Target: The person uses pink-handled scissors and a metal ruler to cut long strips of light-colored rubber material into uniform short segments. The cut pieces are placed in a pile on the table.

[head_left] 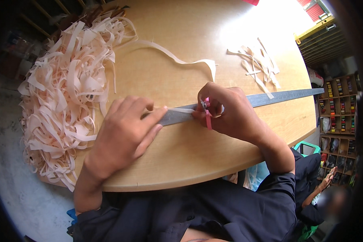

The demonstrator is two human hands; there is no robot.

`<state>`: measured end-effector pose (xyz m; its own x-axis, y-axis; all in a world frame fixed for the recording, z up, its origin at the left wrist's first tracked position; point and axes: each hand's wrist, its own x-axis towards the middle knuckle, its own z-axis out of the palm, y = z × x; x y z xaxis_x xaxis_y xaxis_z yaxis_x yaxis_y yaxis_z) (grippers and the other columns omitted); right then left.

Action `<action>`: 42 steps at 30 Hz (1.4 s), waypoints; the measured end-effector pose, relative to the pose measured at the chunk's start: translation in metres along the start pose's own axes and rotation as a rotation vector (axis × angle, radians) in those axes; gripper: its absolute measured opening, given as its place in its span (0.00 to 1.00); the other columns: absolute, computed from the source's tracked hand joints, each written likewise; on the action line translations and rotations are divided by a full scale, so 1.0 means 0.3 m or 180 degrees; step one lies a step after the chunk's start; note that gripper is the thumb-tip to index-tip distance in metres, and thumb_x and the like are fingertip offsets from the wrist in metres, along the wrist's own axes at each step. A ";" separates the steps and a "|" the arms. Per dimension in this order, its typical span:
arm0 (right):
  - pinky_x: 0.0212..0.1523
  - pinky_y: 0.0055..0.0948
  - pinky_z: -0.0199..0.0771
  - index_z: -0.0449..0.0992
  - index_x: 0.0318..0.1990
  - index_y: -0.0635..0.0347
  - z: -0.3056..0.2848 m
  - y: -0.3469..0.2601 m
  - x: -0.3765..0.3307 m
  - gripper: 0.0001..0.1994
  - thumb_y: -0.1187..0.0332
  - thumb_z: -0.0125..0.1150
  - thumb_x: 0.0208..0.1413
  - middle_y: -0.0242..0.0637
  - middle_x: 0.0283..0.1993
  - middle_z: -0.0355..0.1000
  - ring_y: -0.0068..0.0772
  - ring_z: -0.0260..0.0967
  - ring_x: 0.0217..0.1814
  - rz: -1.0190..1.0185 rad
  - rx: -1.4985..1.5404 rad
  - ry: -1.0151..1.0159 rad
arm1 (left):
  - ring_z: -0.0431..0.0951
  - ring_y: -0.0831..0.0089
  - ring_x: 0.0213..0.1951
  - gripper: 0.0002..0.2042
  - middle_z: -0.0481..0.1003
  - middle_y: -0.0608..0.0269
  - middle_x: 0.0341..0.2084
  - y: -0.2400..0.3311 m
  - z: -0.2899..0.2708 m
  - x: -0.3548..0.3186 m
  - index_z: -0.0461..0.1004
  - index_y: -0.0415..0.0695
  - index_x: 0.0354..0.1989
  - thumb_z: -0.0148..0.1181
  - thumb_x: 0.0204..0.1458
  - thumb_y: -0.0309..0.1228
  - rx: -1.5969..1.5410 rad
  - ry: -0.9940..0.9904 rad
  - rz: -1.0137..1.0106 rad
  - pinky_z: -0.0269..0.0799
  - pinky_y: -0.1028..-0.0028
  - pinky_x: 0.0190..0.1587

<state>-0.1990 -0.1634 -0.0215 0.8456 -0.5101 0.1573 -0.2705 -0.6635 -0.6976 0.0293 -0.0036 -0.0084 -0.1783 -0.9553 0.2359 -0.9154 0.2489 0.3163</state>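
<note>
A long metal ruler lies across the wooden table. Along its top face runs a pale pink fabric strip, stretched between my two hands. My left hand is closed on the strip at the ruler's left part, thumb and forefinger at its edge. My right hand is closed around small pink-handled scissors, and its fingertips also meet the strip; the blades are mostly hidden by the fingers. Beyond my right hand, a loose length of strip curves back toward the big pile.
A large tangled heap of pale strips covers the table's left side. Several short strips lie at the far right of the wooden table. Shelves with thread spools stand at right, where another person's hands show near a green stool.
</note>
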 end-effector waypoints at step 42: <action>0.31 0.22 0.76 0.78 0.38 0.57 -0.059 0.045 0.043 0.14 0.84 0.72 0.45 0.30 0.34 0.81 0.22 0.78 0.32 -0.0761 -0.0131 0.1312 | 0.79 0.65 0.46 0.06 0.81 0.64 0.33 -0.017 0.060 0.016 0.82 0.44 0.40 0.67 0.60 0.33 -0.0111 0.0349 0.0310 0.60 0.55 0.66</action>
<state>-0.1999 -0.1886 -0.0166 0.6356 -0.5095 0.5800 -0.1155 -0.8056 -0.5811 0.0266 -0.0123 -0.0255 -0.2234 -0.9037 0.3653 -0.8823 0.3467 0.3182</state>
